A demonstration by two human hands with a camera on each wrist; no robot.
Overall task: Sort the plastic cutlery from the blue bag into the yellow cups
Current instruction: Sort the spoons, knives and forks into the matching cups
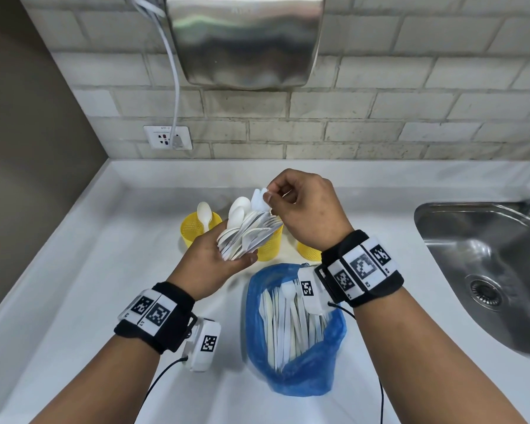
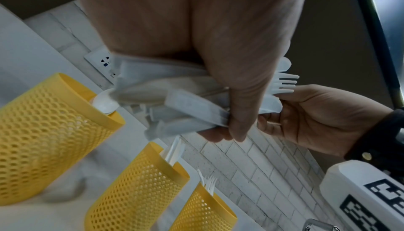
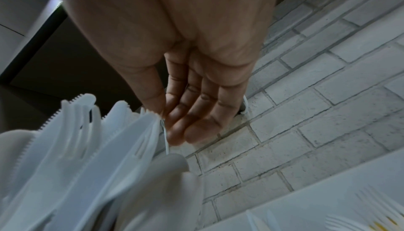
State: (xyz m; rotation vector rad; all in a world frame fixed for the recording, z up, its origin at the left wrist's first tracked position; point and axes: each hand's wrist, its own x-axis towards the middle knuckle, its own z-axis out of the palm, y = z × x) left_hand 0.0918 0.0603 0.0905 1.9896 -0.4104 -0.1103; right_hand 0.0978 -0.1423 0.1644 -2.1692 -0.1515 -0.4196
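Note:
My left hand (image 1: 224, 255) grips a fanned bundle of white plastic cutlery (image 1: 247, 232) above the yellow cups. Spoons, forks and knives are mixed in the bundle (image 2: 186, 107). My right hand (image 1: 271, 192) pinches the upper tip of one white knife (image 1: 259, 200) between thumb and forefinger, at the top of the bundle. In the right wrist view its serrated edge (image 3: 150, 120) meets the thumb. The left yellow cup (image 1: 193, 231) holds a spoon, the middle cup (image 2: 140, 188) knives, the right cup (image 2: 203, 212) forks. The blue bag (image 1: 294, 377) lies open near me with several more pieces inside.
A steel sink (image 1: 487, 270) is set into the white counter (image 1: 104, 286) at the right. A tiled wall with a socket (image 1: 167, 137) runs behind the cups, and a steel hand dryer (image 1: 245, 38) hangs above. Wrist camera cables trail off the counter's near edge.

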